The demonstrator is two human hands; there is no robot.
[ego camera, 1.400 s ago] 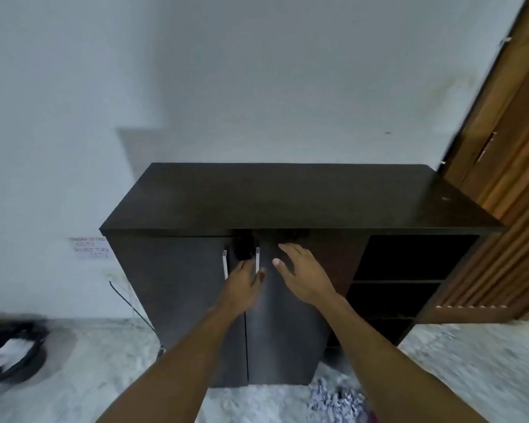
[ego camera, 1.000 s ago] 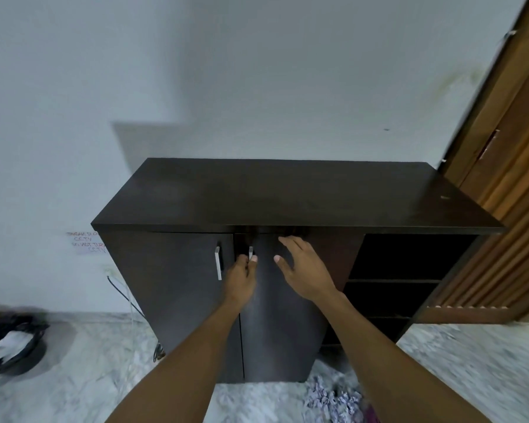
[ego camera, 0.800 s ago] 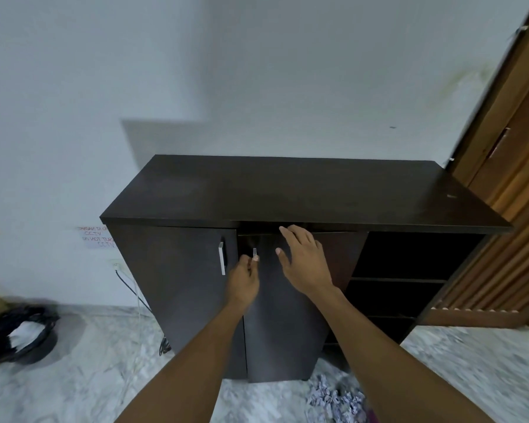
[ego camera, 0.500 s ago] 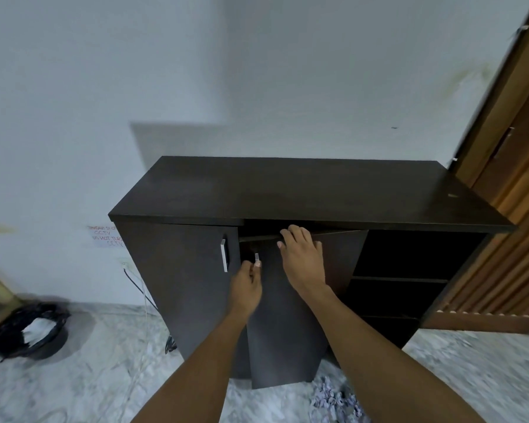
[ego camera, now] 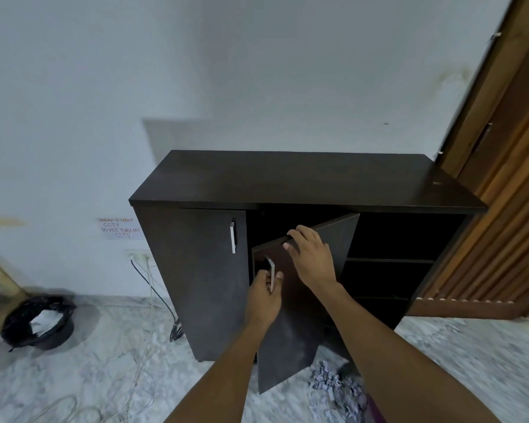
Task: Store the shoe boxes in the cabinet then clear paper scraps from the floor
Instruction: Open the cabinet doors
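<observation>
Left hand (ego camera: 264, 296) grip clamped on handle (ego camera: 271, 268), right hand (ego camera: 312, 259) curled over door (ego camera: 290, 334), cabinet (ego camera: 287, 178) interior unreadably dark

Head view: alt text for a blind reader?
A person's left hand grips the handle of a dark cabinet's middle door, partly open, while the right hand holds its top edge. Paper scraps lie on the floor below; a bin stands at left.

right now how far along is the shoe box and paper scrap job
Done: nothing visible; no shoe boxes show in the open shelves of the dark brown wooden cabinet. In hand: the left grip holds the silver bar handle of its partly open middle door, the right grip holds its top edge. Left: storing boxes, then the shredded grey paper scraps on the floor.
</observation>
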